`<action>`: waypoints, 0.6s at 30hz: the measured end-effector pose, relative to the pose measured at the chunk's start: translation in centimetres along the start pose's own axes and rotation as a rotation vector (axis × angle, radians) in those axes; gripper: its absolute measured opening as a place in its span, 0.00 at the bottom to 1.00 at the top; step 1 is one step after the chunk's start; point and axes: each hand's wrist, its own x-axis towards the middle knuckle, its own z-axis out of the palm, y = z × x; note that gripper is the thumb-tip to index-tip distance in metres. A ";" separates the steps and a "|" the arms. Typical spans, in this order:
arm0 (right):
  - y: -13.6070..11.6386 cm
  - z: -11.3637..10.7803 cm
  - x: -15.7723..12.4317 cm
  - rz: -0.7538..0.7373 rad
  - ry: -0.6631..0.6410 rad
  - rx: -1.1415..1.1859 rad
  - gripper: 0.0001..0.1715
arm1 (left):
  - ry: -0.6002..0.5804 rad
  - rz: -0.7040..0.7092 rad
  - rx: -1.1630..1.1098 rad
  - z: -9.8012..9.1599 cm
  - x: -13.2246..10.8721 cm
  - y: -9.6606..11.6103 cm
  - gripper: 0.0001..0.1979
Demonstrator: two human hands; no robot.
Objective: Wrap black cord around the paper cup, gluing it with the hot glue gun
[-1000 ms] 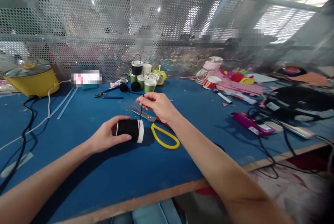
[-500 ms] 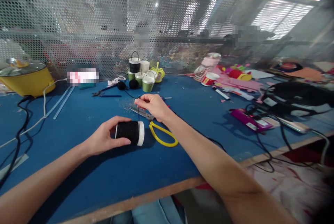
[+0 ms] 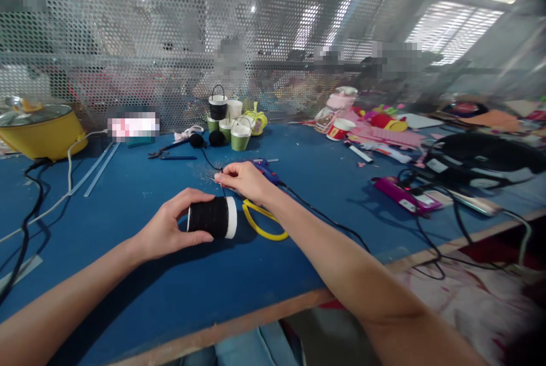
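At the table (image 3: 256,275), left fingers (image 3: 199,237) hold a cup (image 3: 209,217), right fingers (image 3: 228,180) cord (image 3: 224,190).

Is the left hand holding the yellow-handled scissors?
No, the left hand grips a black cup with a white rim, while the scissors lie on the blue table.

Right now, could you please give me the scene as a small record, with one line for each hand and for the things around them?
Left hand: holds a black cup on its side, white rim toward the right
Right hand: pinches a black strand near the cup's rim
Beside the hands: yellow-handled scissors and a blue tool, both partly hidden
Behind: two black balls and a group of small cups
Far left: yellow pot with a clear lid
Right: purple power strip
Surface: blue table
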 end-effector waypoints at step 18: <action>-0.4 0.1 -0.6 0.059 -0.130 -0.066 0.18 | 0.046 0.066 0.029 0.0 -0.1 -0.2 0.25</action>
